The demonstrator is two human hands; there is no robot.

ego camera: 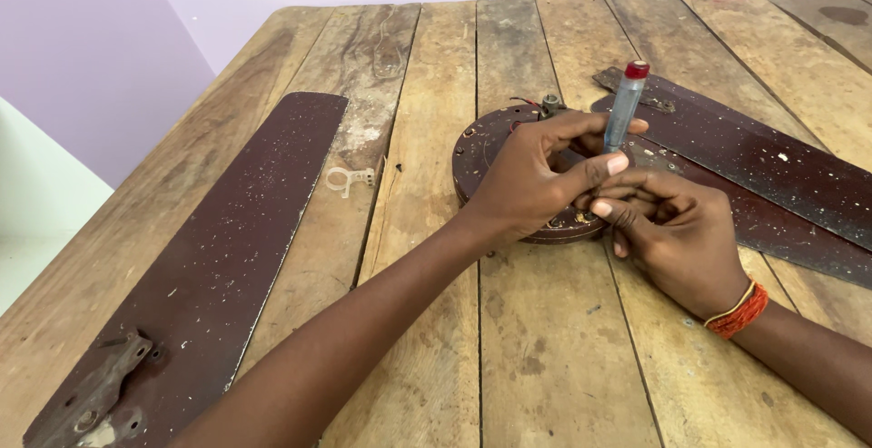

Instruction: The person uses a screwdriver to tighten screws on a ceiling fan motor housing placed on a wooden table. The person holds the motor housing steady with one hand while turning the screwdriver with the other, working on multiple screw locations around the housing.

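My left hand (536, 175) is closed around a slim translucent screwdriver (624, 107) with a red cap, held upright over a round dark brown fan motor housing (481, 144) on the wooden table (545, 357). My right hand (677, 234), with an orange thread at the wrist, rests beside it, its fingers curled at the lower end of the tool, against the housing's right edge. The tool's tip is hidden by my fingers.
A long dark brown fan blade (218, 266) with a metal bracket lies at the left. Two more blades (772, 175) lie at the right. A small clear plastic ring piece (350, 178) sits between the left blade and the housing. The table's left edge runs diagonally.
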